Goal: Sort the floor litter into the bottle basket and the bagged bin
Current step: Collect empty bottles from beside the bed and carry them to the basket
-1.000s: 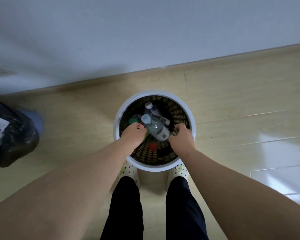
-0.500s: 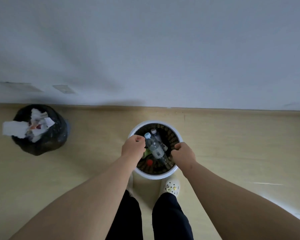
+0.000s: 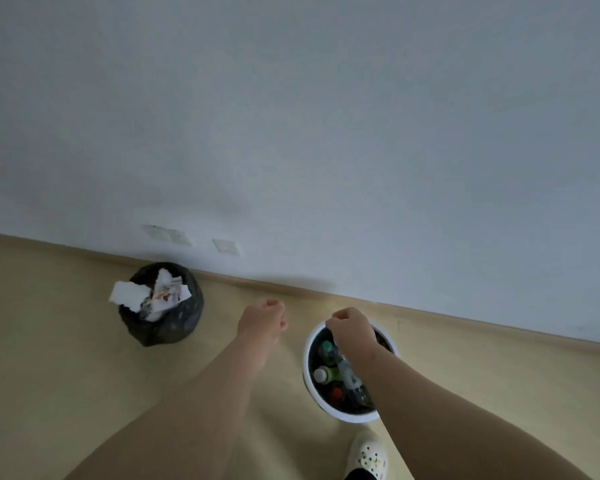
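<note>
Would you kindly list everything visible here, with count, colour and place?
wall: one, pale grey, upper frame
floor: one, beige, lower frame
wall plates: at least two, pale, low on wall
bagged bin: one, black, on floor at left
paper scraps: several, white, sticking out of bagged bin
bottle basket: one, white, on floor right of bin
bottles: at least four, clear or green, inside basket
shoe: one, white, floor near basket
left hand: one, curled, empty, between bin and basket
right hand: one, curled, over basket's far rim; grip unclear
</note>
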